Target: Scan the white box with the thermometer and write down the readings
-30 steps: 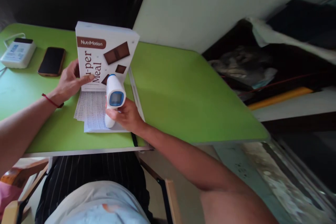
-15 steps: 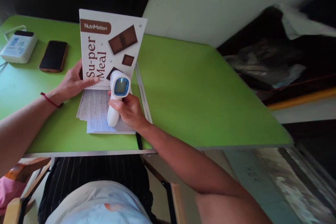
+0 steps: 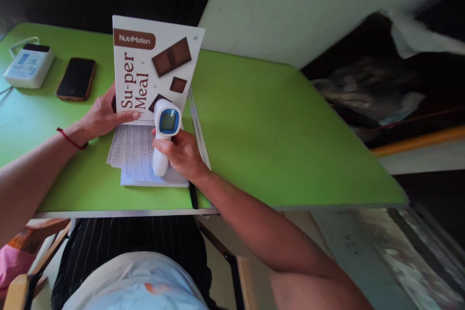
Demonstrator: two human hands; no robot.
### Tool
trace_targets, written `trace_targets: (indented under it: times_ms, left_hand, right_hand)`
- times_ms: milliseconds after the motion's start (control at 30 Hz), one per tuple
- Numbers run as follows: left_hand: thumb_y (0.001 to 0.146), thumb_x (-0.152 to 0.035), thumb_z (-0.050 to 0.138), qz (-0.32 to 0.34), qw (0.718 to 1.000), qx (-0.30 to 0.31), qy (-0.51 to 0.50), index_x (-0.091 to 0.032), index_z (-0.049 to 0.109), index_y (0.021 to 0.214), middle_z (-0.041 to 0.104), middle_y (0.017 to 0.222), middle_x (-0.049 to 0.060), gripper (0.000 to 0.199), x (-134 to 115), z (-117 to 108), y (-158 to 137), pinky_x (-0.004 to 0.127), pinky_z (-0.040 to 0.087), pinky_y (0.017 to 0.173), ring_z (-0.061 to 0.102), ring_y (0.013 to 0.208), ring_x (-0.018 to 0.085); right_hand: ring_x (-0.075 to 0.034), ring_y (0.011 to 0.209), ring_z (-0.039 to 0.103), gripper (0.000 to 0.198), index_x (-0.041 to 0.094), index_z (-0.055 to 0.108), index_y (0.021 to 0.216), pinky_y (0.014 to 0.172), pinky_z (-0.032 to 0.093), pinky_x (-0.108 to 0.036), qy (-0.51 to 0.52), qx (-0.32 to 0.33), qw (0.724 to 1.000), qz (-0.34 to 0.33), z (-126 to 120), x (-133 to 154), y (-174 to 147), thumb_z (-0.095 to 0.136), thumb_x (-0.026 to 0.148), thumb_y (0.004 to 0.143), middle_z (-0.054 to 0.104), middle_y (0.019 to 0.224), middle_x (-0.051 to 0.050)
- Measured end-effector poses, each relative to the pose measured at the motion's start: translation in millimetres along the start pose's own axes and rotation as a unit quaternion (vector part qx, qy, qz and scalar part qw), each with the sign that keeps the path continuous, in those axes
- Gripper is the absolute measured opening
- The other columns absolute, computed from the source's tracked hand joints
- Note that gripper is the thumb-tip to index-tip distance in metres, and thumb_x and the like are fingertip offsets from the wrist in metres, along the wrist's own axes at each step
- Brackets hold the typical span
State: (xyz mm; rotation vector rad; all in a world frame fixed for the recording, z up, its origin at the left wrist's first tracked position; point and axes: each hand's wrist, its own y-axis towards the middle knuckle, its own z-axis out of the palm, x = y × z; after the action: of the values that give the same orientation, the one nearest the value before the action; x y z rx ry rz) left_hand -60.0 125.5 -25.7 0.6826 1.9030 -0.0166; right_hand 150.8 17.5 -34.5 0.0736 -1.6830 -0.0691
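Observation:
My left hand grips the lower left edge of a white box printed "NutriMotion Su-per Meal", thumb on its front. The box stands up, its face turned to me. My right hand is closed around the handle of a white infrared thermometer. Its blue-framed screen points at me, and its head overlaps the lower right of the box front. Whether the thermometer touches the box I cannot tell. Sheets with small handwriting lie under both, partly covered. The fingers of my left hand behind the box are hidden.
On the green table a phone lies at the left, beside a white device with a cable. A black pen-like object lies near the front edge. A wall and cluttered shelf are to the right.
The whole view has shifted slightly. Both hands keep their hold on the box and the thermometer, and the thermometer has hardly moved against the box.

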Motion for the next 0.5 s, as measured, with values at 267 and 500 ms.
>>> trace_targets:
  times_ms: [267,500]
  left_hand:
    - [0.073,-0.063,0.087,-0.003,1.000,0.003,0.001,-0.020,0.059,0.127,0.075,0.116,0.010,0.074,-1.5,0.0,0.0,0.042,0.060,0.092,0.070,0.112,0.033]
    - [0.072,-0.064,0.087,0.000,1.000,0.002,0.002,-0.021,0.059,0.126,0.075,0.115,0.009,0.075,-0.9,-0.7,0.2,0.040,0.059,0.092,0.070,0.113,0.033]
  right_hand:
    - [-0.014,0.061,0.048,0.021,0.024,0.059,0.066,0.056,0.043,-0.029,0.003,0.002,1.000,-0.002,-0.6,-1.7,0.7,0.070,0.042,0.068,0.055,0.062,0.003]
    - [-0.013,0.062,0.048,0.022,0.023,0.060,0.066,0.056,0.042,-0.029,0.007,-0.001,1.000,-0.003,-1.0,-2.0,0.9,0.071,0.042,0.068,0.055,0.062,0.004]
